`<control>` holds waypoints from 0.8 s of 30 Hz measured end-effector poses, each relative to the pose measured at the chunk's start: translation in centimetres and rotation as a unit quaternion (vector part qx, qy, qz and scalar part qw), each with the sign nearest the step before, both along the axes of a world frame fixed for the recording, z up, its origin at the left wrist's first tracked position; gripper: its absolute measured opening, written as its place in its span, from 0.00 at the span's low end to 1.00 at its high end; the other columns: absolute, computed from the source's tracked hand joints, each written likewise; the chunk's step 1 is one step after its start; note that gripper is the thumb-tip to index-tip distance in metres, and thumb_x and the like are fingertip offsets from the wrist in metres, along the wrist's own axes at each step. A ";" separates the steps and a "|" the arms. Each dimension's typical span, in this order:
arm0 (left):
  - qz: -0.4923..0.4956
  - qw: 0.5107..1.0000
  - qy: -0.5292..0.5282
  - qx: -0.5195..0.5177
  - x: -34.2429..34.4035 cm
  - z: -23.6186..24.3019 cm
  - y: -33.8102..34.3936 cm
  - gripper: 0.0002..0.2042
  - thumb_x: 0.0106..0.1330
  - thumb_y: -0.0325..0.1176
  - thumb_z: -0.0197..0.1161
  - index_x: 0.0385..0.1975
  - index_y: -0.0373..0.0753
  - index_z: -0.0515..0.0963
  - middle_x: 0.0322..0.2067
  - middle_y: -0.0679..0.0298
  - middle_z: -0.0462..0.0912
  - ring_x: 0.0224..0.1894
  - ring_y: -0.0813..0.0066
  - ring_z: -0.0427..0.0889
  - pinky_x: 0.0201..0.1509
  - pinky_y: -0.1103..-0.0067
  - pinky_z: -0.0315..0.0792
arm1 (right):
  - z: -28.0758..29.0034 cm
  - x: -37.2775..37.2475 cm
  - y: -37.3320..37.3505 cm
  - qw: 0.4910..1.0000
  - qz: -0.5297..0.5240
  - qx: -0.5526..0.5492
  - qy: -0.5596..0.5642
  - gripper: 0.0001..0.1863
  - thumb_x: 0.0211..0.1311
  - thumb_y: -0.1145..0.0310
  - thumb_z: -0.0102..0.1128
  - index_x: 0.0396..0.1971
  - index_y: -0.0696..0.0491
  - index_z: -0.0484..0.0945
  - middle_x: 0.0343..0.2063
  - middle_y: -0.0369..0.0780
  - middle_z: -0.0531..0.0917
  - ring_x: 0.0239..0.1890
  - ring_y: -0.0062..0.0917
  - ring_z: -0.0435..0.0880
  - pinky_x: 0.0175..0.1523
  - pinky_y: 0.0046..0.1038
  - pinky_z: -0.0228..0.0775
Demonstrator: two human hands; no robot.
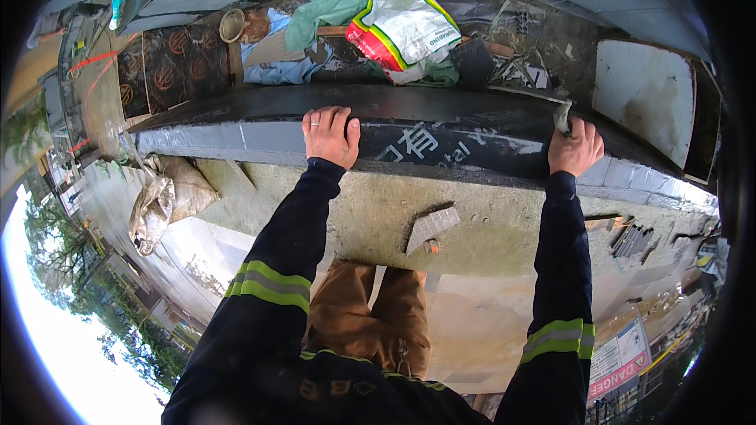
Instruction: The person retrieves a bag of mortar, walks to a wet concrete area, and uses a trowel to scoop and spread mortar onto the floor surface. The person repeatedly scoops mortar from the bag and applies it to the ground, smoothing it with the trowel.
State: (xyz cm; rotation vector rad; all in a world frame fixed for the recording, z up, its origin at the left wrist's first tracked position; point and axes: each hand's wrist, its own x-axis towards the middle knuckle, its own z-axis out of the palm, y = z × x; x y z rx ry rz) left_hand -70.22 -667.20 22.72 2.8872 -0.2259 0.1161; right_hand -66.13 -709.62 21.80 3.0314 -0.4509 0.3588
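Observation:
A long black board with white printed lettering and a grey, scuffed lower edge runs across in front of me. My left hand grips its upper edge left of the middle, fingers bent over it and thumb to the right; a ring shows on one finger. Toward the board's right end, my right hand is closed on a grey tool. A thin, straight bar reaches left from the tool's end over the black surface. The fist hides the rest of it, so its exact kind is unclear.
Beyond the board lie a white, red and yellow sack, green cloth and debris. A white panel leans at right. On the concrete are a broken tile piece, a dirty woven sack and dark metal strips.

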 end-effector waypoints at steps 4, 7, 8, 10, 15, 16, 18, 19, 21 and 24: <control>0.013 0.997 0.062 0.053 1.1 0.2 -0.6 0.09 0.64 0.39 0.53 0.34 0.42 0.78 0.38 0.61 0.78 0.43 0.58 0.74 0.52 0.63 0.63 | 0.7 0.4 -0.1 1.000 0.022 0.011 -0.004 0.11 0.43 0.63 0.66 0.30 0.41 0.78 0.32 0.30 0.78 0.41 0.31 0.75 0.49 0.36 0.62; 0.047 0.970 0.231 0.063 5.0 0.1 0.1 0.10 0.63 0.41 0.56 0.28 0.43 0.77 0.32 0.62 0.80 0.38 0.61 0.78 0.39 0.70 0.71 | 0.1 0.3 -0.5 0.999 0.032 0.028 0.004 0.11 0.42 0.64 0.67 0.29 0.42 0.77 0.32 0.31 0.78 0.41 0.31 0.75 0.51 0.36 0.60; 0.117 0.938 0.322 -0.058 6.9 -0.2 0.2 0.12 0.61 0.44 0.59 0.29 0.40 0.77 0.29 0.59 0.80 0.36 0.60 0.79 0.37 0.72 0.71 | -0.3 0.8 -0.5 0.999 0.038 0.037 0.004 0.11 0.41 0.64 0.67 0.28 0.42 0.77 0.32 0.32 0.77 0.41 0.31 0.75 0.52 0.37 0.60; 0.066 0.915 0.385 -0.103 10.7 -6.5 2.3 0.16 0.59 0.46 0.62 0.34 0.38 0.78 0.31 0.59 0.81 0.37 0.65 0.80 0.42 0.73 0.71 | -0.3 0.6 -0.9 0.999 0.035 0.033 -0.005 0.11 0.42 0.65 0.67 0.28 0.43 0.77 0.31 0.32 0.77 0.41 0.32 0.75 0.51 0.37 0.61; 0.187 0.779 0.582 -0.140 16.9 -17.4 4.4 0.26 0.57 0.55 0.62 0.52 0.51 0.72 0.47 0.63 0.75 0.43 0.67 0.76 0.47 0.68 0.70 | -0.4 1.0 -1.2 0.999 0.047 0.017 0.002 0.10 0.43 0.66 0.66 0.28 0.44 0.76 0.31 0.33 0.77 0.40 0.34 0.75 0.49 0.37 0.63; 0.236 0.745 0.605 -0.149 17.6 -18.7 4.3 0.27 0.57 0.56 0.62 0.55 0.53 0.69 0.51 0.64 0.72 0.44 0.67 0.75 0.47 0.66 0.70 | -0.5 1.3 -1.4 0.999 0.048 0.008 0.002 0.10 0.43 0.67 0.66 0.28 0.44 0.76 0.31 0.33 0.78 0.40 0.34 0.75 0.48 0.37 0.63; 0.242 0.756 0.591 -0.145 18.1 -21.0 4.5 0.27 0.58 0.55 0.60 0.55 0.51 0.70 0.51 0.64 0.72 0.43 0.68 0.75 0.43 0.68 0.71 | -0.4 1.3 -1.1 0.998 0.060 0.019 0.001 0.11 0.42 0.68 0.66 0.28 0.46 0.76 0.31 0.34 0.77 0.39 0.35 0.75 0.47 0.36 0.63; 0.225 0.770 0.582 -0.134 18.6 -22.1 4.4 0.26 0.59 0.55 0.59 0.54 0.48 0.71 0.50 0.64 0.74 0.40 0.68 0.76 0.38 0.69 0.72 | -0.6 1.4 -1.2 0.998 0.064 0.022 0.004 0.11 0.42 0.68 0.67 0.28 0.46 0.76 0.31 0.34 0.77 0.39 0.35 0.74 0.47 0.36 0.63; 0.186 0.779 0.583 -0.134 19.5 -24.2 4.3 0.28 0.59 0.56 0.58 0.56 0.46 0.71 0.52 0.64 0.74 0.44 0.64 0.77 0.37 0.67 0.74 | -0.7 1.6 -1.4 0.997 0.067 0.029 0.010 0.12 0.42 0.69 0.67 0.29 0.47 0.76 0.31 0.35 0.77 0.39 0.36 0.74 0.47 0.36 0.63; 0.202 0.781 0.569 -0.158 19.9 -25.4 0.9 0.29 0.58 0.55 0.58 0.56 0.45 0.71 0.50 0.62 0.76 0.52 0.62 0.74 0.39 0.66 0.75 | -0.4 1.0 -1.8 0.998 0.048 0.019 0.022 0.12 0.42 0.68 0.68 0.29 0.48 0.75 0.31 0.35 0.77 0.39 0.36 0.74 0.48 0.36 0.63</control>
